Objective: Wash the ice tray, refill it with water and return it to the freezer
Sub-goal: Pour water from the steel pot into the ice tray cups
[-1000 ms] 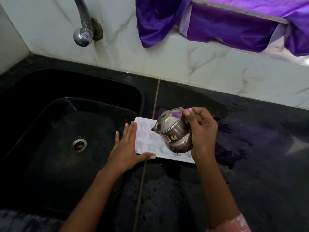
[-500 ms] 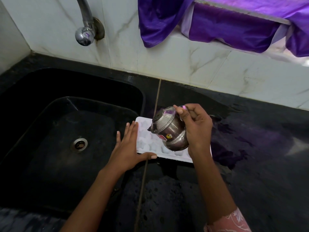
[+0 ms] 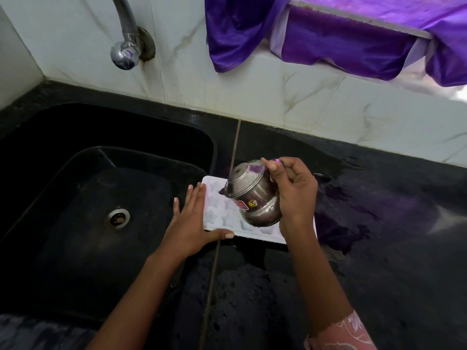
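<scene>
The right hand (image 3: pixel 294 190) is closed around a small steel pot (image 3: pixel 252 195) and tips it to the left, with the mouth low over the white ice tray (image 3: pixel 217 215). The thumb presses on the pot's rim at 12 o'clock. I cannot see any water falling, so I cannot tell if it is pouring right now.

The left hand (image 3: pixel 190 223) lies flat and open. It holds nothing. Its palm and fingers press on the tray's left end at 9 o'clock, and its thumb runs along the near edge at 6 o'clock, so the tray stays put.

The tray sits on the black surface (image 3: pixel 379 248), just right of the sink (image 3: pixel 101 198). Its cups look like little stars.

The tray looks like thin plastic, so it is likely light and a bit bendy. The surface is wet, so the tray could slide. Once full it will be heavier, and water will slosh out if it tilts. I think it is best to lift it with both hands, one on each short end, at 3 and 9 o'clock, and keep it level on the way to the freezer. The pot is hard and shiny and may be slippery when wet.

The tap (image 3: pixel 125 53) hangs above the sink at 11 o'clock. A purple cloth (image 3: pixel 328 39) hangs at 1 o'clock.
</scene>
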### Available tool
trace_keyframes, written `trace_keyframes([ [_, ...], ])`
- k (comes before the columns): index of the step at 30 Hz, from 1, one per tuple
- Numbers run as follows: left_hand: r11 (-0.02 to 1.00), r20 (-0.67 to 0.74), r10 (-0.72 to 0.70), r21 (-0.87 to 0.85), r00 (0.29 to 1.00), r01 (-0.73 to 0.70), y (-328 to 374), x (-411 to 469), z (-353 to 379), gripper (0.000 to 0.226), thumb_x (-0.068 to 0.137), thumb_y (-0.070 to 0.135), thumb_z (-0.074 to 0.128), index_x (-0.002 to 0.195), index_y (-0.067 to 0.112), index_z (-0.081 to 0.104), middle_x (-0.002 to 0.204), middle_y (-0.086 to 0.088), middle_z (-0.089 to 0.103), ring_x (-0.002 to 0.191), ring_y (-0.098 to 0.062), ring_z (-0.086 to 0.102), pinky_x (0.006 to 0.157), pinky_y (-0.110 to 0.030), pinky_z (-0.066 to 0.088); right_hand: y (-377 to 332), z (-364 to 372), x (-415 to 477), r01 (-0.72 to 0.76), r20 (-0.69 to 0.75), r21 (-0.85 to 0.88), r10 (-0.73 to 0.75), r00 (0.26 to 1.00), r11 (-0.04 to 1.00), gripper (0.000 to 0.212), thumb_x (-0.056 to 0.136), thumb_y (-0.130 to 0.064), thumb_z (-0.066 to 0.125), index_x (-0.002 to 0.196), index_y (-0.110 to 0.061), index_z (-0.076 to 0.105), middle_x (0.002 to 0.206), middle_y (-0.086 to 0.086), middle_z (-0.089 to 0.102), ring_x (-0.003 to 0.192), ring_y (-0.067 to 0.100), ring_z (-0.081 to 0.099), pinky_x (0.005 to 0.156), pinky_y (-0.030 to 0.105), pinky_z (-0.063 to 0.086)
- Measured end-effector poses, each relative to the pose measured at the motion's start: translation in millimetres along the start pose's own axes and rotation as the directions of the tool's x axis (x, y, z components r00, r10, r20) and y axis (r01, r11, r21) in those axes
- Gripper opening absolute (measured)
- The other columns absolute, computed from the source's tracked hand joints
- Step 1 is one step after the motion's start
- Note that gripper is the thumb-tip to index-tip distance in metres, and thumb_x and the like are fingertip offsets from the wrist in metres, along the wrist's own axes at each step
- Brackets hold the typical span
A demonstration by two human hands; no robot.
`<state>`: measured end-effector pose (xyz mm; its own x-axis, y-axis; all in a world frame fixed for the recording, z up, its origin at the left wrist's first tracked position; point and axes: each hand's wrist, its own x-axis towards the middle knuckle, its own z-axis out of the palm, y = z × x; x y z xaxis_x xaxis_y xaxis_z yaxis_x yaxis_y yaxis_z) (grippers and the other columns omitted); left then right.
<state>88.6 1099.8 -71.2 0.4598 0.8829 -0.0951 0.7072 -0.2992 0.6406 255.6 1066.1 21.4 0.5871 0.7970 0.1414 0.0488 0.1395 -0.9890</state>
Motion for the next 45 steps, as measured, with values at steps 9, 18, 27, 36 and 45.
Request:
trace_keyframes([
  [9, 1.0, 0.031, -0.017, 0.004, 0.999, 0.017, 1.8, -1.0, -1.0, 0.123, 0.065, 0.068, 0.063, 0.147, 0.016, -0.011, 0.157, 0.005, -0.014, 0.133, 0.001, -0.025, 0.112, -0.036, -0.018, -4.9, -20.9, -3.4, -0.006, -0.095, 0.202, 0.026, 0.995, 0.979, 0.014, 0.065, -0.025, 0.068, 0.074, -0.017, 0.061, 0.07, -0.006, 0.071, 0.076, 0.012, 0.067, 0.072, 0.022, 0.053],
  [18, 1.0, 0.021, -0.017, -0.001, 1.0, 0.017, 4.4, -1.5, -1.3, 0.117, 0.07, 0.058, 0.066, 0.147, 0.017, -0.011, 0.157, 0.004, -0.013, 0.129, 0.004, -0.025, 0.109, -0.033, -0.02, 0.4, -81.9, -7.5, 0.042, -0.256, 0.109, -0.013, 0.967, 0.993, 0.008, 0.073, -0.018, 0.068, 0.073, -0.018, 0.061, 0.071, -0.007, 0.072, 0.079, 0.012, 0.069, 0.074, 0.024, 0.053],
  [27, 1.0, -0.009, -0.004, -0.014, 1.0, 0.004, 4.8, -2.2, -0.9, 0.118, 0.066, 0.057, 0.067, 0.149, 0.016, -0.007, 0.158, 0.003, -0.008, 0.131, 0.003, -0.02, 0.11, -0.033, -0.018, 3.1, -128.0, -21.2, 0.057, -0.357, 0.049, -0.036, 0.933, 0.997, 0.008, 0.073, -0.019, 0.067, 0.074, -0.015, 0.06, 0.068, -0.01, 0.071, 0.074, 0.005, 0.067, 0.071, 0.02, 0.053],
  [36, 1.0, -0.007, -0.018, -0.009, 1.0, 0.018, 5.5, -1.8, -0.2, 0.117, 0.066, 0.056, 0.067, 0.148, 0.017, -0.007, 0.158, 0.003, -0.009, 0.13, 0.004, -0.02, 0.111, -0.034, -0.018, 9.2, -149.3, -27.5, 0.044, -0.345, -0.042, -0.056, 0.937, 0.998, 0.015, 0.081, -0.005, 0.065, 0.074, -0.017, 0.06, 0.067, -0.013, 0.071, 0.071, 0.002, 0.066, 0.067, 0.015, 0.051],
  [45, 1.0, 0.002, -0.019, -0.013, 1.0, 0.019, 7.6, -3.2, -1.8, 0.121, 0.059, 0.064, 0.059, 0.148, 0.017, -0.007, 0.158, 0.002, -0.009, 0.131, 0.002, -0.02, 0.111, -0.034, -0.018, 8.0, -149.9, -28.9, 0.066, -0.332, -0.11, -0.099, 0.938, 0.992, 0.015, 0.08, -0.005, 0.066, 0.075, -0.018, 0.061, 0.063, -0.017, 0.069, 0.063, -0.005, 0.062, 0.061, 0.01, 0.048],
])
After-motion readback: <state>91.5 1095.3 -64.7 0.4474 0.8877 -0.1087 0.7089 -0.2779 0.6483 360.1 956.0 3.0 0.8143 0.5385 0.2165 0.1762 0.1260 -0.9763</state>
